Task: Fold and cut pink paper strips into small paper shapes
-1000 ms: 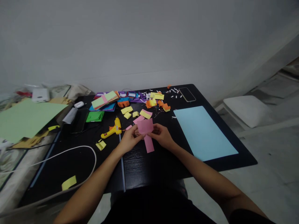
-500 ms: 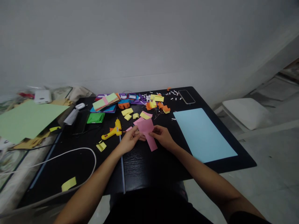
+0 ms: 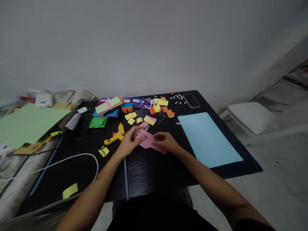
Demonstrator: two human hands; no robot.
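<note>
A cut piece of pink paper (image 3: 147,139), broad at one end with a narrower strip at the other, is held between both hands above the black table. My left hand (image 3: 131,140) grips its broad left end, thumb on top. My right hand (image 3: 166,141) pinches it near the narrower strip on the right. Just beyond the paper, scissor blades (image 3: 147,127) show partly; their handles are hidden. Another pink piece with a yellow slip (image 3: 149,120) on it lies behind. To the left of my left hand rests a yellow glue gun (image 3: 115,135).
A light blue sheet (image 3: 209,139) covers the table's right side, with a phone (image 3: 191,100) behind it. Orange and yellow scraps (image 3: 163,109), folded colored papers (image 3: 109,106) and a green stack (image 3: 98,122) lie at the back. A white cable (image 3: 96,166) curves at left.
The pink paper has turned, its narrow strip swinging from pointing toward me to the right. My left hand has shifted onto its broad end, and the scissor blades now show.
</note>
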